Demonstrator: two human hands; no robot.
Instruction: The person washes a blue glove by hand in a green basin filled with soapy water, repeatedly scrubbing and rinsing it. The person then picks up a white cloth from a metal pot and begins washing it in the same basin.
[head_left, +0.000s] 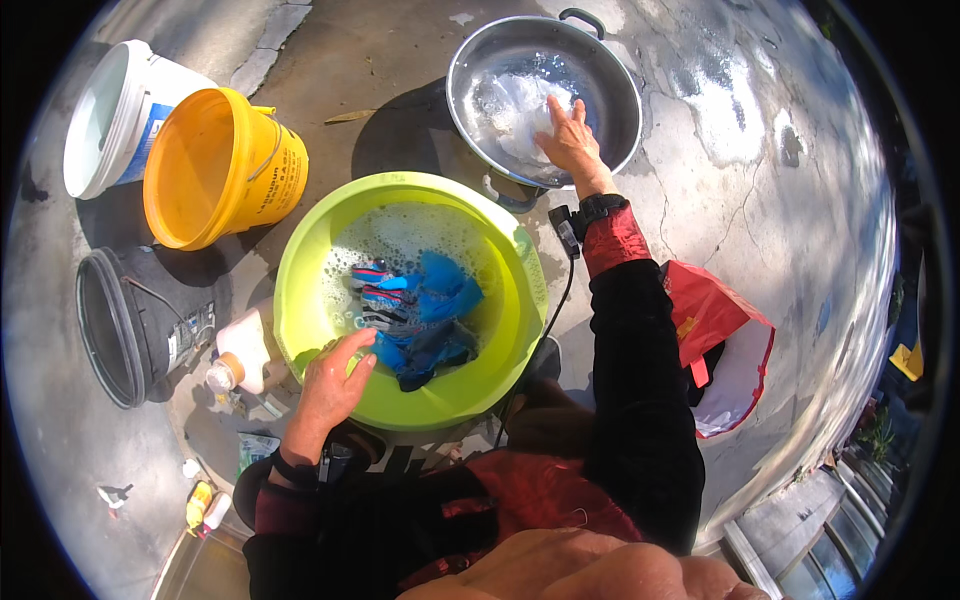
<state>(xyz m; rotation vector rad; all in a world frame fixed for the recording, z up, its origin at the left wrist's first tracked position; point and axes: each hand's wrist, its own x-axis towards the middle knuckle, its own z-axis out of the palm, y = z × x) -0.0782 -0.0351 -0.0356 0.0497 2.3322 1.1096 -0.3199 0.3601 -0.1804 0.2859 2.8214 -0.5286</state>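
A lime-green plastic basin (510, 352) holds sudsy water. Blue, grey and black fabric (439, 292), some of it striped, lies bunched in the suds. My left hand (337, 379) hovers at the basin's near-left side, thumb and fingers apart, with nothing in it. Beyond the basin, my right hand (571, 142) reaches with spread fingers into a wide metal pot (466, 71). Under those fingers is a white, wet-looking mass (517, 112), perhaps cloth; whether the fingers touch it is hard to tell.
To the left lie a white bucket (112, 120), a yellow bucket (247, 165) and a black bucket (165, 315), all tipped over. A pale jug (247, 349) with an orange cap is beside the basin. A red bag (705, 307) lies at right. A black cable (559, 307) hangs from my right wrist.
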